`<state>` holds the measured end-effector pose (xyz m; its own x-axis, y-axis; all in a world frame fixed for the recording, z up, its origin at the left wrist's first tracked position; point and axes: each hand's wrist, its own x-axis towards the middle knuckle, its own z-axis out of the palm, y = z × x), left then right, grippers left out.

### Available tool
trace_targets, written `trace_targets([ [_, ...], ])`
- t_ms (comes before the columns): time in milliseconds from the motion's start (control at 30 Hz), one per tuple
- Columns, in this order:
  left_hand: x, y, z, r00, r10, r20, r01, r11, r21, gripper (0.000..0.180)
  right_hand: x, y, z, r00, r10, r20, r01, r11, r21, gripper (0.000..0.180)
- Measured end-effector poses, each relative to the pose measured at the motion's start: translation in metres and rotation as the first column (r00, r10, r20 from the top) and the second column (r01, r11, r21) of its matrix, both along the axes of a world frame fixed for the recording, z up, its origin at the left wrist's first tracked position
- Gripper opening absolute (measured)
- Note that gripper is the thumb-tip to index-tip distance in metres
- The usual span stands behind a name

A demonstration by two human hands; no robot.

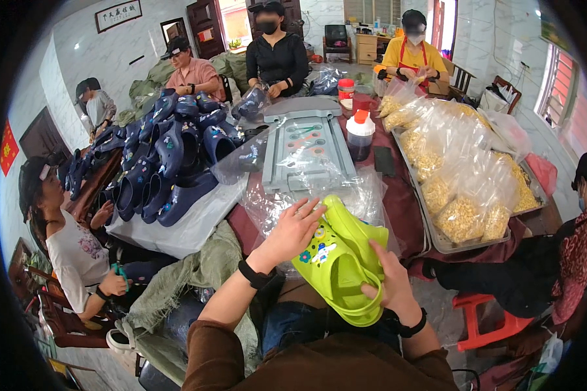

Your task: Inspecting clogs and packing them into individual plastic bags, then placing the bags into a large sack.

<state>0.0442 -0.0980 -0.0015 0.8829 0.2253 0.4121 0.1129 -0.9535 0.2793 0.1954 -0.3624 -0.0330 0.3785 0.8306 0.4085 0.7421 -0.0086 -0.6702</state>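
Note:
A pair of lime-green clogs (346, 257), pressed together, is held over my lap at the table's near edge. Colourful charms, a white figure and a flower among them, decorate the nearer clog. My right hand (392, 280) grips the pair at the heel end, thumb in the opening. My left hand (295, 228) lies by the toe end with its fingers stretched out. Clear plastic bags (365, 189) spread just beyond the clogs. Behind them rests a grey plastic board (310, 153) under more clear film.
Navy clogs (166, 156) are heaped on the left. A metal tray (430, 241) with bags of small yellow pieces (466, 212) stands at right, near a red-capped bottle (360, 135). Several people sit around; one at left holds scissors (119, 268). A red stool (486, 319) is at lower right.

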Motion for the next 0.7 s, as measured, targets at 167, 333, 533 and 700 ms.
trace_targets([
  [167, -0.001, -0.01, 0.019, 0.988, -0.146, 0.053, 0.152, 0.977, -0.152, 0.045, 0.002, 0.005, -0.005, 0.998, -0.035, -0.057, 0.033, 0.999, -0.027, 0.096],
  [333, -0.014, -0.024, 0.016, 0.988, -0.149, 0.043, 0.152, 0.986, -0.069, 0.045, 0.004, 0.011, -0.019, 0.991, -0.053, -0.125, 0.059, 0.998, 0.037, 0.096],
  [533, -0.026, -0.037, 0.025, 0.998, -0.069, 0.01, 0.069, 0.996, 0.058, 0.046, -0.006, 0.003, -0.007, 0.982, -0.053, -0.182, 0.076, 0.989, 0.124, 0.095],
  [700, -0.009, -0.042, 0.028, 0.982, -0.187, 0.022, 0.187, 0.982, -0.027, 0.047, -0.025, -0.032, 0.035, 0.981, -0.192, 0.018, 0.192, 0.981, 0.02, 0.088],
])
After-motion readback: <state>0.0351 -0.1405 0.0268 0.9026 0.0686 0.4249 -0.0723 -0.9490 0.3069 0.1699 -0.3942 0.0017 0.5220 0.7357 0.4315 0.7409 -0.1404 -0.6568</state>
